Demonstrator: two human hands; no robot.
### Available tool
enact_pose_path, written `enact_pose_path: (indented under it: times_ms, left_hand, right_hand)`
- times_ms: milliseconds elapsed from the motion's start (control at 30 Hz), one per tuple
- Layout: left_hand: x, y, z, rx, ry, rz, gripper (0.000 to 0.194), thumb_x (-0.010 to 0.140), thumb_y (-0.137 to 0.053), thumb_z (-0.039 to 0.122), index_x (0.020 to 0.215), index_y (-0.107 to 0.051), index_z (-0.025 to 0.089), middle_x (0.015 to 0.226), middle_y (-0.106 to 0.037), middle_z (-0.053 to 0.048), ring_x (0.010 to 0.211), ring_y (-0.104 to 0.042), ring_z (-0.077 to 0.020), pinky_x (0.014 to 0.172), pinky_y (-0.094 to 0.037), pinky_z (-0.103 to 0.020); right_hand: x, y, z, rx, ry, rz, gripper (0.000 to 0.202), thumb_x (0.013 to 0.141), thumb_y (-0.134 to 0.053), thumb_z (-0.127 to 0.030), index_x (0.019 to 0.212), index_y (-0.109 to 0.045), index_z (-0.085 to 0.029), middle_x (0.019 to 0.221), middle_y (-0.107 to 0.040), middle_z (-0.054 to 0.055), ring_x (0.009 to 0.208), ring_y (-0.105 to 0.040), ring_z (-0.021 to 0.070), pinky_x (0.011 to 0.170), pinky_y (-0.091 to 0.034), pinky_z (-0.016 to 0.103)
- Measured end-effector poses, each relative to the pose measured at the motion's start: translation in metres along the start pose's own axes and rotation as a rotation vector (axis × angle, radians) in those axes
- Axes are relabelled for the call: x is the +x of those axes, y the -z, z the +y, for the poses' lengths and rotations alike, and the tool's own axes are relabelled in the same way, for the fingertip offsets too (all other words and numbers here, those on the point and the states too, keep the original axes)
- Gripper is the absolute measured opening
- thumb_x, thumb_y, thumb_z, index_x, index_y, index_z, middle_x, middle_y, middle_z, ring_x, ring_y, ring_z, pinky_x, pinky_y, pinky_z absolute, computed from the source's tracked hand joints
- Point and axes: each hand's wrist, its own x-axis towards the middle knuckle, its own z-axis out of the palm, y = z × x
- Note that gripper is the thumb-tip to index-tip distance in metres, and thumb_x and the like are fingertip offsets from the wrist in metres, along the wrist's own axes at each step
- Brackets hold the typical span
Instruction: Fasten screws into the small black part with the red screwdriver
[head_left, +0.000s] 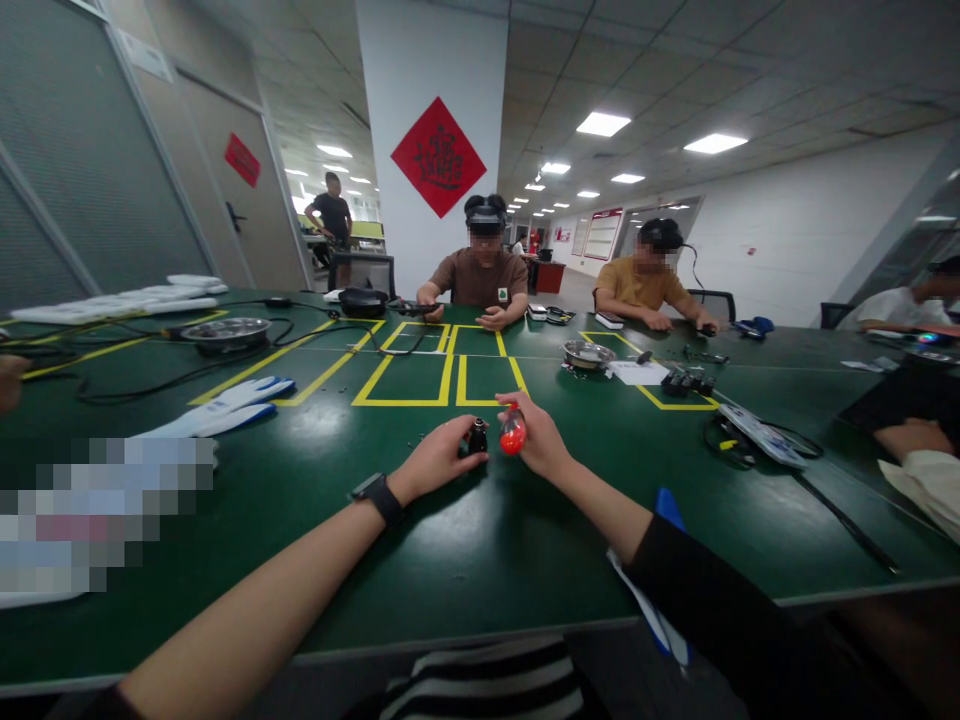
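Just left of the middle, my left hand (pixel 441 458) is closed around a small black, bottle-shaped part (pixel 478 436) that stands upright between thumb and fingers. My right hand (pixel 541 440) grips a screwdriver by its red and clear handle (pixel 513 432), whose rounded end faces me. The screwdriver's shaft is hidden. Both hands are over the green table (pixel 360 560), close together, with the black part and the handle a small gap apart.
White-and-blue gloves (pixel 232 405) lie at the left. Metal bowls (pixel 589 354) (pixel 229 334), cables, black parts (pixel 688 381) and a white power strip (pixel 761 436) are on the table. Another glove lies under my right forearm. Several people sit around the table.
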Motion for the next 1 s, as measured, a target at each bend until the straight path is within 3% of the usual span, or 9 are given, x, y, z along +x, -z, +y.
enact_pose_path:
  times_ms: [67, 167, 267, 333, 500, 667, 867, 1000]
  left_hand:
    - [0.0, 0.0, 0.0, 0.007, 0.002, 0.001, 0.037, 0.075, -0.06, 0.034, 0.107, -0.05, 0.018, 0.093, -0.058, -0.006, 0.081, -0.055, -0.0195, 0.074, -0.046, -0.032]
    - [0.0, 0.0, 0.0, 0.006, -0.001, -0.006, 0.039, 0.076, -0.06, 0.034, 0.11, -0.049, 0.019, 0.097, -0.058, -0.007, 0.085, -0.056, -0.0204, 0.077, -0.046, -0.033]
    - [0.0, 0.0, 0.0, -0.004, 0.001, -0.015, 0.038, 0.076, -0.059, 0.034, 0.11, -0.05, 0.02, 0.098, -0.058, -0.007, 0.087, -0.056, -0.0202, 0.078, -0.046, -0.033]
    - [-0.001, 0.0, 0.0, -0.003, 0.005, -0.016, 0.037, 0.077, -0.058, 0.035, 0.109, -0.05, 0.02, 0.099, -0.058, -0.006, 0.087, -0.055, -0.02, 0.078, -0.045, -0.032]
    - [-0.001, 0.0, 0.001, 0.017, 0.019, -0.008, 0.034, 0.076, -0.058, 0.035, 0.105, -0.051, 0.019, 0.095, -0.058, -0.006, 0.082, -0.054, -0.0195, 0.071, -0.044, -0.031]
    - [0.0, 0.001, 0.002, 0.036, 0.019, -0.02, 0.023, 0.076, -0.057, 0.033, 0.093, -0.051, 0.018, 0.085, -0.056, -0.004, 0.074, -0.052, -0.0177, 0.066, -0.042, -0.029]
    - [0.0, -0.001, -0.001, 0.025, 0.025, -0.018, 0.022, 0.075, -0.056, 0.031, 0.091, -0.05, 0.018, 0.085, -0.055, -0.003, 0.074, -0.051, -0.0168, 0.066, -0.041, -0.027]
    - [-0.001, -0.002, -0.002, 0.007, 0.022, -0.009, 0.021, 0.075, -0.057, 0.03, 0.091, -0.051, 0.018, 0.085, -0.055, -0.003, 0.074, -0.051, -0.0165, 0.066, -0.04, -0.027]
  right_hand:
    - [-0.002, 0.001, -0.006, 0.064, -0.092, 0.079, 0.015, 0.085, -0.047, -0.03, 0.097, -0.049, -0.02, 0.084, -0.064, 0.003, 0.072, -0.061, 0.0161, 0.068, -0.044, 0.027]
    - [-0.005, 0.001, -0.013, 0.221, -0.197, 0.194, 0.022, 0.088, -0.041, -0.04, 0.091, -0.047, -0.019, 0.056, -0.059, -0.003, 0.046, -0.053, 0.0113, 0.051, -0.041, 0.022]
    - [-0.005, -0.002, -0.018, 0.511, -0.24, 0.306, 0.026, 0.09, -0.031, -0.045, 0.09, -0.041, -0.021, 0.051, -0.055, -0.006, 0.032, -0.042, 0.0076, 0.036, -0.032, 0.018]
    - [-0.003, -0.004, -0.02, 0.676, -0.251, 0.331, 0.028, 0.09, -0.029, -0.047, 0.09, -0.038, -0.021, 0.054, -0.057, -0.006, 0.03, -0.043, 0.0069, 0.033, -0.03, 0.017]
    - [-0.003, -0.007, -0.022, 0.82, -0.221, 0.267, 0.025, 0.089, -0.033, -0.046, 0.09, -0.036, -0.021, 0.061, -0.062, -0.004, 0.038, -0.056, 0.0091, 0.037, -0.038, 0.018]
    - [-0.008, -0.009, -0.025, 0.77, -0.161, 0.174, 0.023, 0.088, -0.036, -0.045, 0.091, -0.037, -0.022, 0.064, -0.062, -0.004, 0.041, -0.056, 0.0085, 0.041, -0.041, 0.019]
    - [-0.013, -0.009, -0.025, 0.666, -0.053, 0.026, 0.019, 0.087, -0.044, -0.039, 0.092, -0.041, -0.021, 0.068, -0.062, -0.002, 0.046, -0.057, 0.0093, 0.047, -0.044, 0.022]
    - [-0.014, -0.01, -0.023, 0.666, -0.025, 0.025, 0.019, 0.086, -0.045, -0.039, 0.091, -0.042, -0.021, 0.068, -0.061, -0.002, 0.046, -0.057, 0.0094, 0.048, -0.044, 0.023]
